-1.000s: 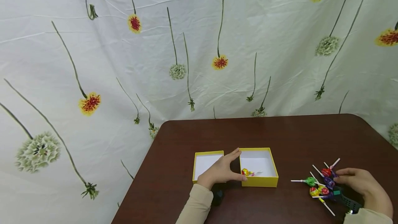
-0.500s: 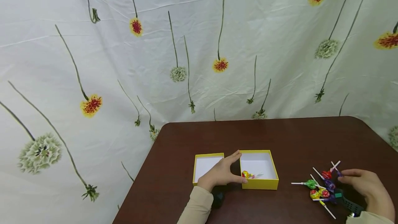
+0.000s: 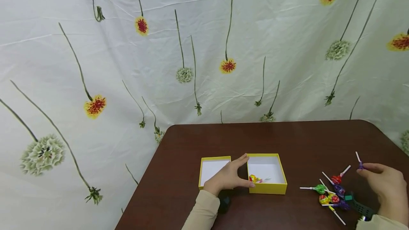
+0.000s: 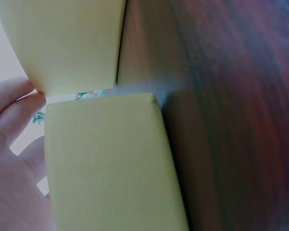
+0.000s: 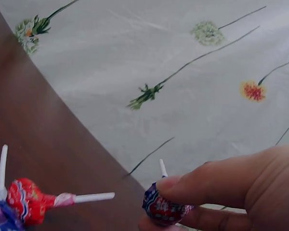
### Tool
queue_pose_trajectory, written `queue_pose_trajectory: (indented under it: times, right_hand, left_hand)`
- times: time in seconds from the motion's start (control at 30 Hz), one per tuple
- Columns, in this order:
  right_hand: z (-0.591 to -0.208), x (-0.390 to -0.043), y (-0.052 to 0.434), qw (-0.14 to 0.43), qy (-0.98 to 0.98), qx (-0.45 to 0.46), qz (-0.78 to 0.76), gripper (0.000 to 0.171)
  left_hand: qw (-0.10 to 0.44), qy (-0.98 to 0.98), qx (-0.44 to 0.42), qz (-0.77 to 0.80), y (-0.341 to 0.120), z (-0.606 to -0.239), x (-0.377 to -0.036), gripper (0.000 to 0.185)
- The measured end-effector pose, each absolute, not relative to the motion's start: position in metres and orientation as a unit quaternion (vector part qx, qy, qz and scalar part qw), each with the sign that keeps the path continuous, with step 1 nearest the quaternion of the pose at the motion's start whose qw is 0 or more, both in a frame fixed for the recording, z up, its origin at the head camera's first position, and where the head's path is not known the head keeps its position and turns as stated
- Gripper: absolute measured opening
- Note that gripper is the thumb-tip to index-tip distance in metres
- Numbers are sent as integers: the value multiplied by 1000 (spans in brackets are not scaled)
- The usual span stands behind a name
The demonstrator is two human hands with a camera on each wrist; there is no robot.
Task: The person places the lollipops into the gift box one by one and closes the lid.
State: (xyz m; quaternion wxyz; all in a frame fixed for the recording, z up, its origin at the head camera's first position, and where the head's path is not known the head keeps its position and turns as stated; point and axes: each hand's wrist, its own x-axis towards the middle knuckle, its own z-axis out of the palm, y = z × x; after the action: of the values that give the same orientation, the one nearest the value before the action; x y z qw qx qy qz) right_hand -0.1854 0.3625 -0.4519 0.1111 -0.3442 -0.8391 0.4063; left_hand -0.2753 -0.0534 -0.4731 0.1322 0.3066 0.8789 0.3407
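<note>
My right hand point(image 3: 381, 184) pinches a purple-wrapped lollipop point(image 3: 360, 163) lifted off the table, its white stick pointing up; the right wrist view shows finger and thumb on the lollipop point(image 5: 161, 208). A pile of lollipops point(image 3: 330, 192) lies on the table just left of that hand; a red lollipop point(image 5: 24, 199) from it shows in the wrist view. My left hand point(image 3: 228, 177) rests against the open yellow box point(image 3: 267, 187), thumb on its front left corner. The box holds one yellow-red lollipop point(image 3: 254, 178). The yellow box point(image 4: 106, 163) fills the left wrist view.
A yellow box lid point(image 3: 212, 168) lies upturned just left of the box, partly under my left hand. A dark strap-like object point(image 3: 359, 207) lies by the lollipop pile. The brown table point(image 3: 287, 137) is backed by a white flower-print cloth point(image 3: 191, 45).
My right hand has picked a purple lollipop out of the pile and raised it up and to the right. The left hand has stayed on the box.
</note>
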Motion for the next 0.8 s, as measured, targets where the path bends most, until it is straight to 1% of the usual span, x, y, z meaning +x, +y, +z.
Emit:
queue_pose_trajectory:
  times: [0.2, 0.47, 0.53, 0.63, 0.7, 0.8]
  right_hand:
    - [-432, -190, 353, 139, -856, -309, 391, 48]
    - [-422, -198, 339, 185, -850, -236, 433, 43]
    - [-422, -198, 335, 203, -833, -215, 467, 35]
    - [-421, -198, 329, 225, -822, -173, 494, 18]
    - [-419, -198, 324, 231, -822, -150, 498, 12]
    - [-415, -198, 318, 228, -840, -128, 475, 18]
  left_hand:
    - [128, 878, 307, 343, -54, -472, -275, 96]
    - [127, 881, 311, 333, -51, -471, -277, 97]
    - [126, 882, 313, 328, -51, -471, -277, 97]
    - [126, 882, 314, 329, -51, -471, -277, 97]
    - [127, 882, 312, 330, -51, -472, -276, 97]
    - [129, 882, 309, 333, -52, -472, -276, 97]
